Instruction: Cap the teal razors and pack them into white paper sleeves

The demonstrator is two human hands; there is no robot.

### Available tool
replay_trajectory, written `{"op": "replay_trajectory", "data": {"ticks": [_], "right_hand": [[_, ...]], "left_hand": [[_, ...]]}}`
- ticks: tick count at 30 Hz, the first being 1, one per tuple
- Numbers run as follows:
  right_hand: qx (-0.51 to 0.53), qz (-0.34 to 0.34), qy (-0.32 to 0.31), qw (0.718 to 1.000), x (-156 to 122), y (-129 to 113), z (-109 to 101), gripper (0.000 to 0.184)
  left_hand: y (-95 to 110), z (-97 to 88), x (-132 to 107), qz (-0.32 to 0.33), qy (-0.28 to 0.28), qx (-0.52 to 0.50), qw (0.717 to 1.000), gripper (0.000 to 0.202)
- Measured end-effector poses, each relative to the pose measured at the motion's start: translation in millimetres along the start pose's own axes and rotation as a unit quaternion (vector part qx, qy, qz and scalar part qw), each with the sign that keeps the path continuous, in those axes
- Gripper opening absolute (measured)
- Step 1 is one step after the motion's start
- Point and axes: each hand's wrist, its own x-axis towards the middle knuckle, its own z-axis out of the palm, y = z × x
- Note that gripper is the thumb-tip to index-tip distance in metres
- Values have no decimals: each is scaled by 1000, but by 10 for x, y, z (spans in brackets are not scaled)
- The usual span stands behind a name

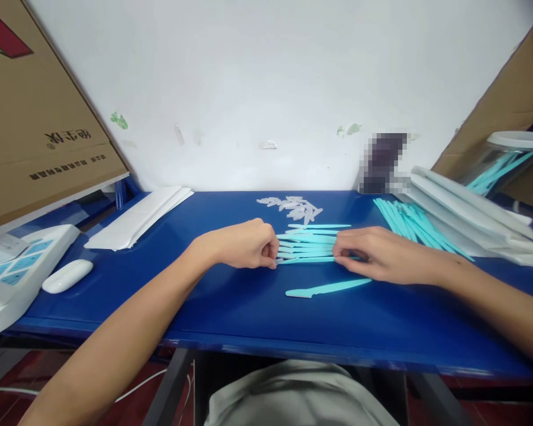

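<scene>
Several thin turquoise plastic sticks point(308, 242) lie side by side in a row on the blue table point(249, 307). My left hand point(244, 244) is curled, fingers pinched at the left ends of these sticks. My right hand point(377, 254) rests on their right ends, fingers bent and pressed on one stick. One more turquoise stick point(326, 288) lies apart, nearer to me. A small pile of clear plastic caps point(293, 207) sits just behind the row.
A larger heap of turquoise sticks point(408, 222) and white trays point(471, 219) lie at the right, with a clear jar point(501, 163) of sticks behind. White folded sheets point(137, 216), a white mouse point(66, 276), a white device point(18, 266) and a cardboard box point(35, 112) stand left.
</scene>
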Motion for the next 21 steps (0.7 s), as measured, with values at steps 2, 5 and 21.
{"op": "replay_trajectory", "data": {"ticks": [2,5,21], "right_hand": [[4,-6,8,1000,-2,-2,-4,21],[11,-15,22,1000,-8,0,-6,21],[41,-32,85,995,-27,8,-10,20]], "left_hand": [[0,-1,-1,0,3,5,1000,8],[4,-3,-4,1,5,13,1000,8],[-15,21,16,22,9,-1,1000,9]]}}
